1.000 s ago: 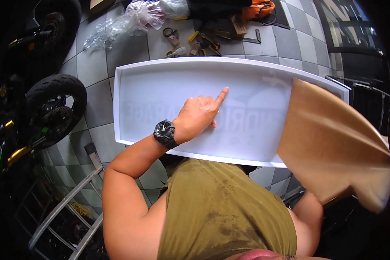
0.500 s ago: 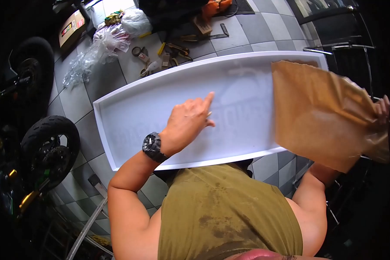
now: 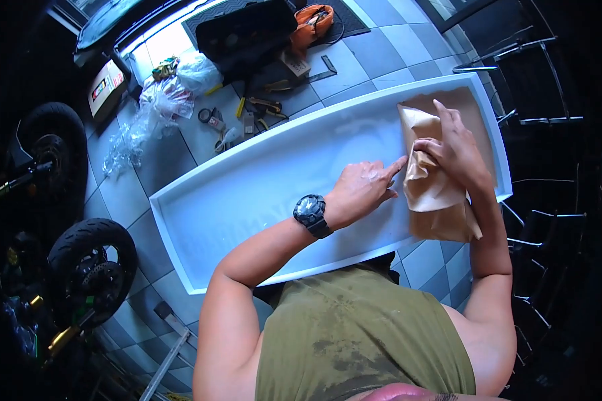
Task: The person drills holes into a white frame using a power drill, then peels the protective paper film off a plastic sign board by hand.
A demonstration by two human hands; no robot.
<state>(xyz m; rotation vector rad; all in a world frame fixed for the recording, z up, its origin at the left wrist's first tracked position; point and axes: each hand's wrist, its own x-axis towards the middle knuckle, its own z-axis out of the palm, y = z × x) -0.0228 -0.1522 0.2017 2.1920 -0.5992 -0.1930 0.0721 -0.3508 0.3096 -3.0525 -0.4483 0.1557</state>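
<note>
A long white tray-like panel (image 3: 281, 200) with raised edges lies across my lap, with faint reversed lettering on its surface. Brown paper (image 3: 438, 194) is bunched and folded at its right end. My right hand (image 3: 458, 150) presses on the crumpled paper with its fingers spread. My left hand (image 3: 368, 187), with a black watch at the wrist, is over the panel just left of the paper. Its index finger points at the paper's left edge, while the other fingers are partly curled, with nothing seen in them.
Motorcycle wheels (image 3: 90, 267) stand at the left, near a metal ladder (image 3: 164, 364). Beyond the panel, tools (image 3: 264, 107), plastic bags (image 3: 164, 100), a cardboard box (image 3: 107, 90) and an orange item (image 3: 312, 25) lie on the tiled floor. Metal-framed chairs (image 3: 548, 120) are at the right.
My right hand has come in from the far right onto the panel, and the paper has gone from stretched out to bunched up. My left hand has moved right. The view has turned.
</note>
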